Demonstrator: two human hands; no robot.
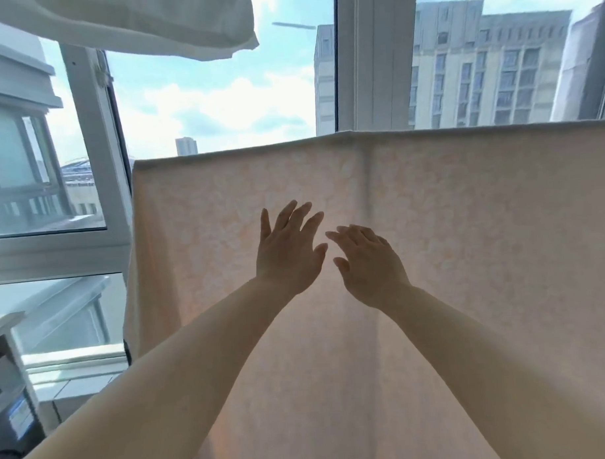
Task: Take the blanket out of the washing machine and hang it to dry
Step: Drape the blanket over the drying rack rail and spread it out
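Observation:
A pale peach blanket (465, 223) hangs draped over a bar in front of the window, filling the middle and right of the view, its top edge at about eye height. Sunlight shines through it. My left hand (288, 250) is raised in front of the blanket's middle with fingers spread and straight. My right hand (367, 261) is beside it, fingers relaxed and slightly bent, near the cloth. Neither hand grips anything; whether they touch the fabric I cannot tell.
A white cloth (143, 25) hangs overhead at the top left. White window frames (374, 58) stand behind the blanket, with buildings and sky outside. A dark appliance (9, 404) sits at the lower left, next to a low ledge (79, 367).

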